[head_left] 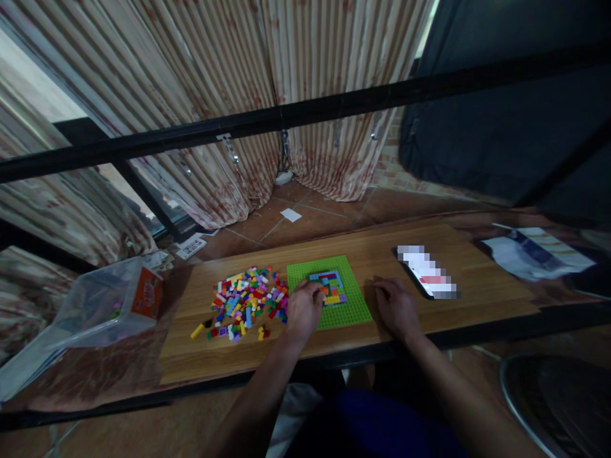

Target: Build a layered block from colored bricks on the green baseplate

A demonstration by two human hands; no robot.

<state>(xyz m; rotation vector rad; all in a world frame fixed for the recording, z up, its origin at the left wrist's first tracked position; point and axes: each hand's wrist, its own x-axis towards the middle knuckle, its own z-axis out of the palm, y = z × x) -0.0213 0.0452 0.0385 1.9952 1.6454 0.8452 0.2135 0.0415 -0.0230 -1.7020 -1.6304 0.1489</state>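
A green studded baseplate (pixel 358 301) lies on the wooden board, bearing a low structure of toy bricks (pixel 340 282) in light blue, red, yellow and purple. My left hand (pixel 304 309) reaches over the plate's left part, its thumb and fingers pinched together at the structure's left side. Whatever sits between those fingertips is too small and covered to make out. To the right of the plate, my right hand (pixel 397 308) rests on the board with its fingers curled in; I see nothing in it. A loose pile of colourful bricks (pixel 248 296) spreads left of the plate.
A phone (pixel 427 273) with a lit, blurred screen lies right of my right hand. Farther right is a crumpled plastic wrapper (pixel 539 253). At the far left stands a clear plastic bin (pixel 102 305) with an orange label. A dark rail and curtains (pixel 229 76) stand behind the board.
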